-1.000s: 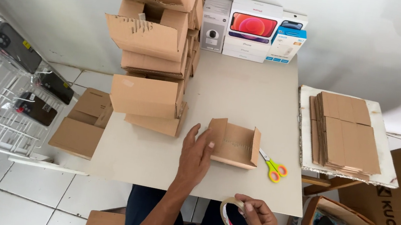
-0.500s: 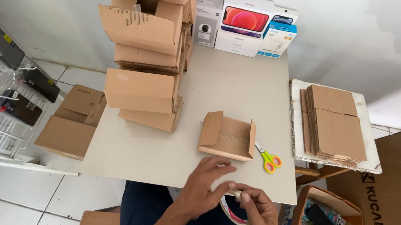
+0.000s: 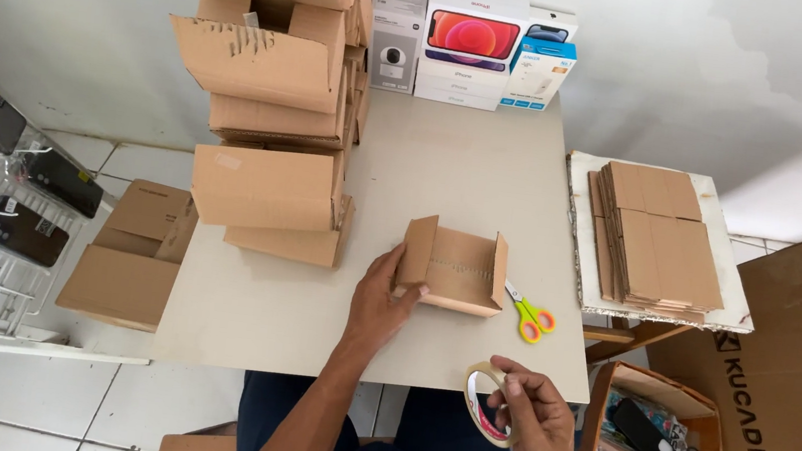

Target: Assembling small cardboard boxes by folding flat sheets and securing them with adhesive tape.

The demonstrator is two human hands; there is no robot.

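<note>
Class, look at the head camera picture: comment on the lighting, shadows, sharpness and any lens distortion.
Head view: soft, even daylight, no glare on the table; faint shadows under the open box and left hand; focus sharp on the scissors and tape roll in the right hand; wide lens bends the edges.

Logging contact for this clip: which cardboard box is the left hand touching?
The small open box beside the scissors; the left hand rests against its flap, apart from the stacked boxes.
</note>
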